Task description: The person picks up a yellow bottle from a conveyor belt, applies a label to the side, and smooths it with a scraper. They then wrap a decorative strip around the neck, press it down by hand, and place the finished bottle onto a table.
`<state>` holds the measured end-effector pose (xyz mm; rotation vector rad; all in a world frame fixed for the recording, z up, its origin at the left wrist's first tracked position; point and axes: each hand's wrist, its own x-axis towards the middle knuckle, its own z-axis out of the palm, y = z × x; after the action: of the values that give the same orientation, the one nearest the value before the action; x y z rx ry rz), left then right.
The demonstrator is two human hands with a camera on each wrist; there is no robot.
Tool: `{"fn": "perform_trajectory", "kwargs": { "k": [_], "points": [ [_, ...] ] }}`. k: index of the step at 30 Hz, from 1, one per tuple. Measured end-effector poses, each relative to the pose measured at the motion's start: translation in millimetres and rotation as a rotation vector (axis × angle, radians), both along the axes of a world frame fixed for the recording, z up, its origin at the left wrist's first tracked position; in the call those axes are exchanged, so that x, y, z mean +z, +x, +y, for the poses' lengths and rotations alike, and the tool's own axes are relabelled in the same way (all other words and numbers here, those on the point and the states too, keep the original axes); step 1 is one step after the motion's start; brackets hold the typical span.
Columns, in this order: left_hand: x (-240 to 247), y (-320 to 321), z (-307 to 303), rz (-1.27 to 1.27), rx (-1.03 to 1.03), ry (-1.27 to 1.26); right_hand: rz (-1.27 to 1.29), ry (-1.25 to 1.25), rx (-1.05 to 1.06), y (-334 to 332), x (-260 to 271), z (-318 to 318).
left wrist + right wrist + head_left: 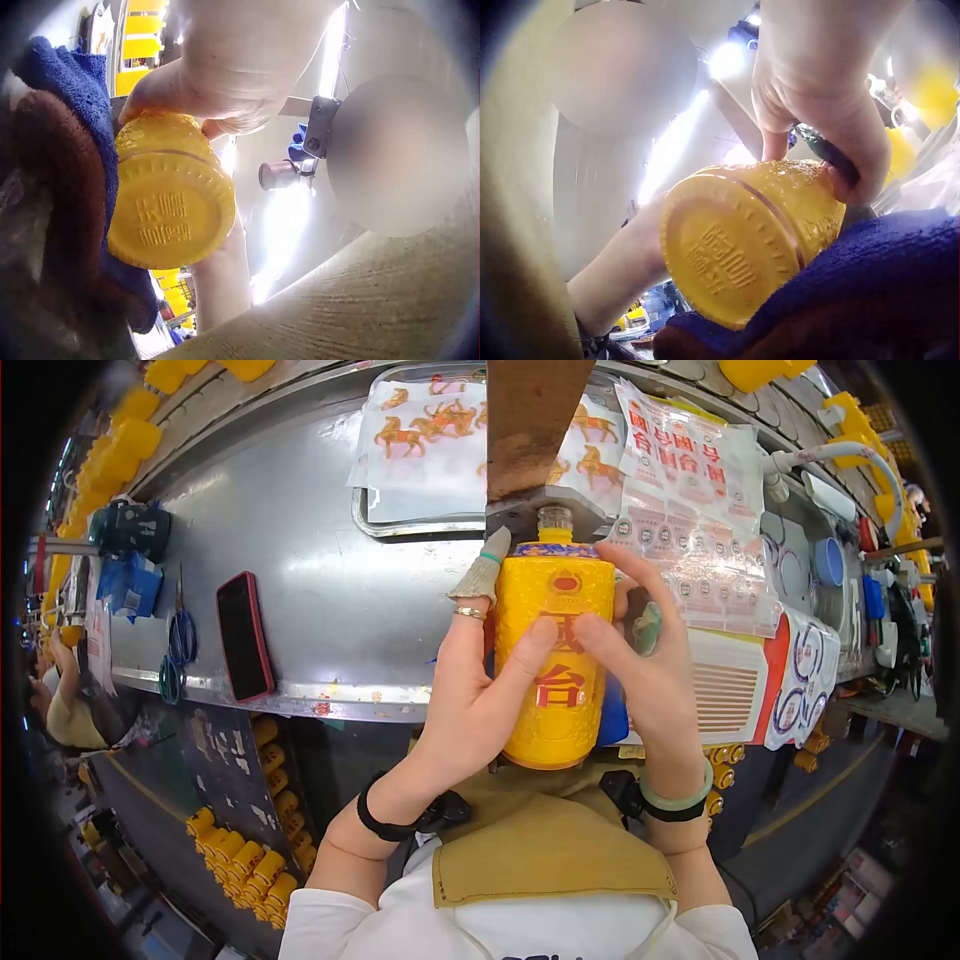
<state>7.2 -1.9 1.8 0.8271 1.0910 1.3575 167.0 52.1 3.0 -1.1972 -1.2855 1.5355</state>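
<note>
One yellow embossed bottle with red characters and a clear glass neck (556,665) is held between two hands at the near side of the silver metal worktop (270,520), its neck pointing away from the person. The left hand (465,700) grips its left side and the right hand (648,675) its right, one thumb from each resting on the front. One grey finger cover with a green band (478,575) sits on the left hand. A blue towelling cloth (71,86) lies against the bottle.

To the left are one black phone in a red case (244,637) and blue-handled scissors (181,638); whether a second pair overlaps these, I cannot tell. One rimmed metal tray (425,530) stands beyond, carrying horse-printed sheets.

The bottle's base reaches past the worktop's near edge. A brown beam (538,425) limits room at the neck; printed label sheets (690,555) crowd the right. Broad bare metal stretches between phone and tray.
</note>
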Motion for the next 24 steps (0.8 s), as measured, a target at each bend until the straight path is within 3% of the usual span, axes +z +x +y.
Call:
{"fn": "perform_trajectory", "kwargs": {
  "k": [8,14,16,17,19,21,24],
  "points": [
    [-11,5,7,-0.121,0.048,0.056,-0.092,-0.008,-0.002,3,2,1],
    [-13,2,6,-0.147,0.019,0.016,0.028,-0.031,0.007,1,7,3],
    [-10,2,6,-0.185,0.024,0.012,-0.236,0.083,0.103,10,8,8],
    [-12,0,6,-0.185,0.030,0.021,-0.236,0.093,0.109,10,14,11],
    [-23,-5,1,-0.268,0.019,-0.031,-0.211,0.272,0.040,8,33,19],
    [-27,-10,0,-0.172,0.015,0.030,-0.314,0.588,0.021,4,46,29],
    [-22,-15,-2,-0.174,0.120,-0.036,-0.664,1.267,0.331,8,63,41]
  ]
}}
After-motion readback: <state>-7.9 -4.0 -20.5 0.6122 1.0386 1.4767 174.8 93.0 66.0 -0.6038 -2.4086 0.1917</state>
